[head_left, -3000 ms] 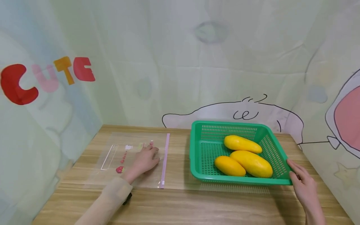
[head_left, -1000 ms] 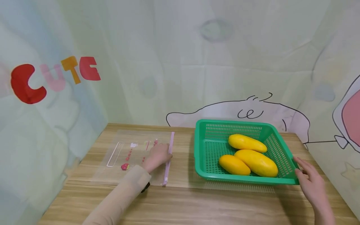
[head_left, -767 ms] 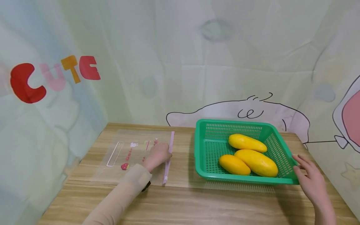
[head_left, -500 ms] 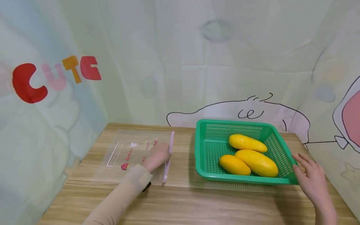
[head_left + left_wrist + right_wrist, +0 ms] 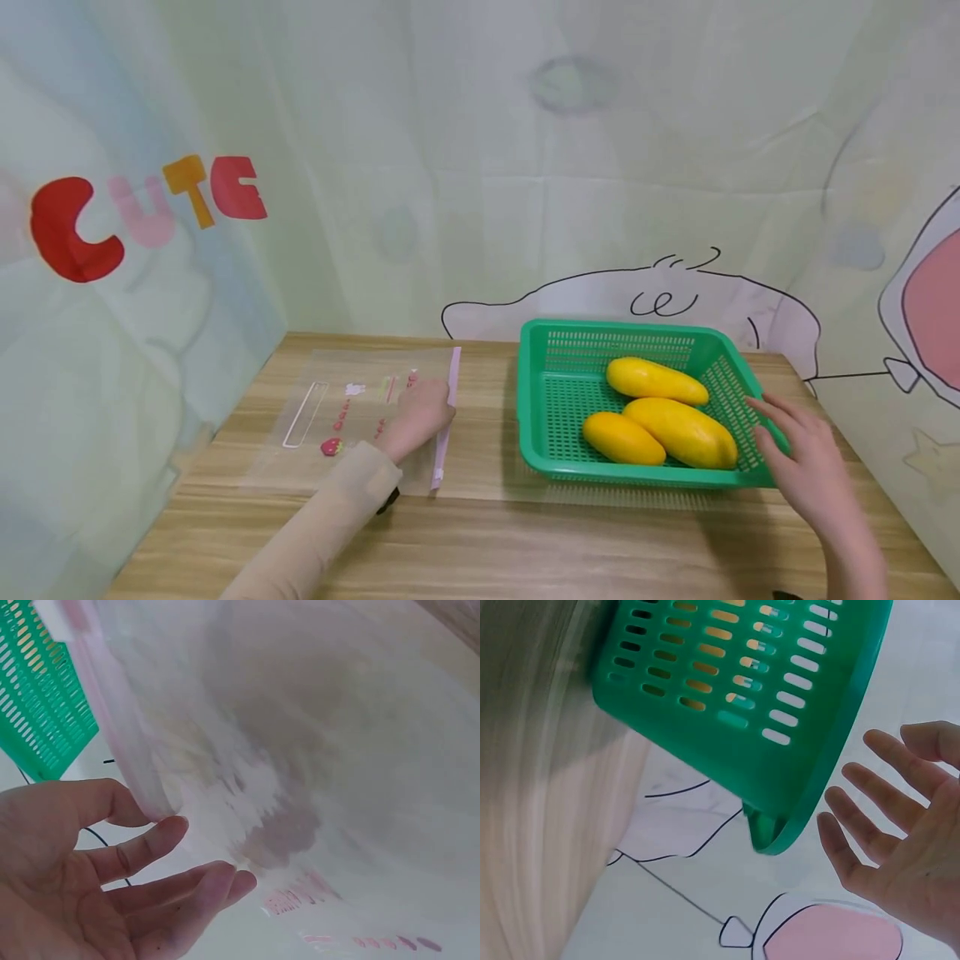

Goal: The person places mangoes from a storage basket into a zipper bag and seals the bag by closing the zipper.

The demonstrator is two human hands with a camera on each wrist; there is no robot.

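A clear plastic zip bag [image 5: 300, 467] with strawberry prints and a pale purple zip strip [image 5: 442, 450] lies on the left of the table. At that strip, my left hand [image 5: 420, 412] pinches the bag's edge between thumb and index finger; its fingertips are hidden in the head view. The left wrist view shows the other fingers [image 5: 169, 900] bent beside the film. To the right stands a green basket [image 5: 528, 400] holding three yellow, mango-like fruits [image 5: 678, 433]. My right hand [image 5: 806, 462] hovers over the basket's right rim, fingers spread, holding nothing.
The wood-grain table [image 5: 487, 542] carries both the bag and the basket. A printed curtain [image 5: 480, 208] hangs close behind and at both sides. A strip of tabletop separates bag and basket.
My left hand has moved right, from the middle of the bag to its zip strip, and pinches it. My right hand has let go of the basket's rim and shifted over it.
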